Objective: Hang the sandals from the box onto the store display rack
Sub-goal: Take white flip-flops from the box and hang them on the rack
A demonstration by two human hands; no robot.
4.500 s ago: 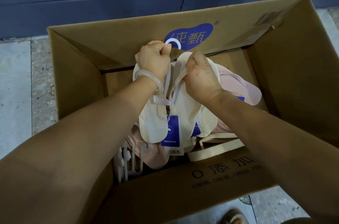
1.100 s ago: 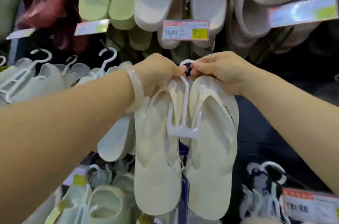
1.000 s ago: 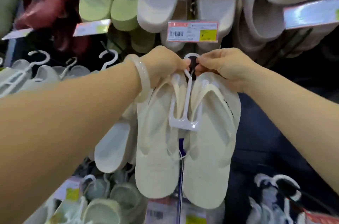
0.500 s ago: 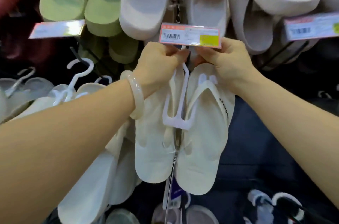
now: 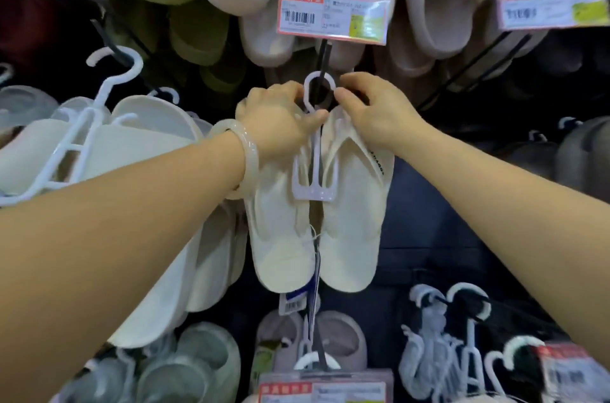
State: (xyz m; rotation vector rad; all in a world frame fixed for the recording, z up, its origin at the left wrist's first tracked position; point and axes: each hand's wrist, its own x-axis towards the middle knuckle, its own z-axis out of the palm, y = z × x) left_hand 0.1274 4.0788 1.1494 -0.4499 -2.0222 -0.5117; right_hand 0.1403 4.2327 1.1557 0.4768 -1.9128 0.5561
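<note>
- Rows of pale slippers on white plastic hangers filled the dark store display rack (image 5: pixel 439 237), with a red-bordered barcode price tag (image 5: pixel 332 15) just above both hands.
- Half a second before, the cream flip-flop sandals (image 5: pixel 315 221) hung with the hook hidden behind the fingers close under that tag; now the white plastic hanger (image 5: pixel 313 165) sat lower and its round hook (image 5: pixel 318 89) showed in full, ringing the black peg (image 5: pixel 322 56) that ran down from behind the tag.
- The left hand (image 5: pixel 280 125), a pale jade-like bangle (image 5: pixel 237 158) at its wrist, had its grip curled around the hanger's neck just below the hook.
- The right hand (image 5: pixel 373 112) pinched the hook's right side with its fingertips, the pair hanging directly beneath both grips.
- Judged from this, the hook looked threaded onto the peg, so this pair was nearly hung; letting go would likely finish it, though how far back it sat could not be told.
</note>
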